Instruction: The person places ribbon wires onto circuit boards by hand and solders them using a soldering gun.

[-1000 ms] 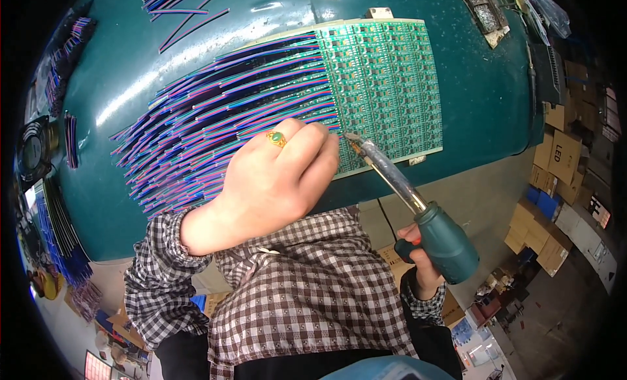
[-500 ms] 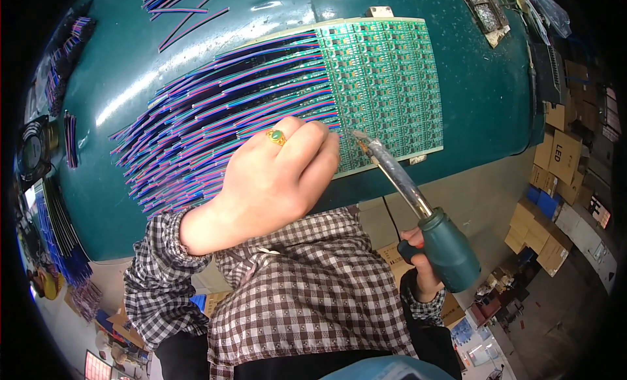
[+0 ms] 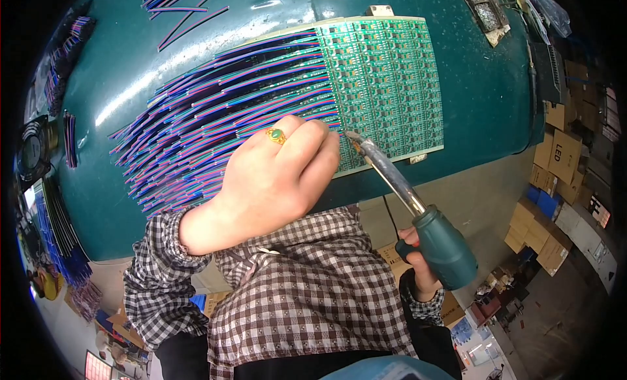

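Right hand: fingers clamped on dark-green pistol-shaped plastic soldering iron.
Left hand: fingers curled together over thin blue-pink-green wires; fingertips hidden from me, can't tell grip.
Centre: flat green rectangular circuit-board panel on glossy dark-green bench, wires fanning leftward; iron tip at panel, contact unclear.
Far side: loose wire strips.

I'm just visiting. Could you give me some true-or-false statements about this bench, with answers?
1. The right hand holds a soldering iron. True.
2. The right hand wears a green-stoned ring. False: the left hand does.
3. Multicoloured wires spread leftward from the exposed green circuit boards. True.
4. The tabletop is bright red. False: it is dark green.
5. The soldering iron's tip is near the left hand's fingers. True.
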Demonstrator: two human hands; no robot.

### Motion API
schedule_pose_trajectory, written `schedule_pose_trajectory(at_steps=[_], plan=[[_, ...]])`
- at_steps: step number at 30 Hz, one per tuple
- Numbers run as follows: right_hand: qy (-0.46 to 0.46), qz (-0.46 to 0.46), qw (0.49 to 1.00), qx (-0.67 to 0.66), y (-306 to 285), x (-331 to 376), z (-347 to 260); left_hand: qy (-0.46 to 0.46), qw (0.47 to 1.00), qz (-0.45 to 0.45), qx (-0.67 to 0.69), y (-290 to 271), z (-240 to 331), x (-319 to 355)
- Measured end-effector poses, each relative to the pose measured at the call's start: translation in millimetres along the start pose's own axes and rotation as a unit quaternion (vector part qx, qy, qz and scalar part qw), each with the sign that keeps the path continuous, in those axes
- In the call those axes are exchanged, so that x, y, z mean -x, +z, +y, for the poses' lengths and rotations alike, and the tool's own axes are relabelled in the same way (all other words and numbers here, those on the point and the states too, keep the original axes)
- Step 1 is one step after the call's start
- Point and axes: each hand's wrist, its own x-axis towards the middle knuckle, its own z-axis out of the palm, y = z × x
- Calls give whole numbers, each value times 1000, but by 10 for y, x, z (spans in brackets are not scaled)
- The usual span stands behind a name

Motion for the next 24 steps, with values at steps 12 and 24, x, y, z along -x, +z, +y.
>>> schedule_pose_trajectory(at_steps=[12, 24], plan=[[19, 17, 999, -40, -5, 80, 53, -22, 999, -27, 15, -24, 3, 8], [30, 41, 989, -139, 72, -103, -142, -19, 999, -26, 11, -23, -8, 12]])
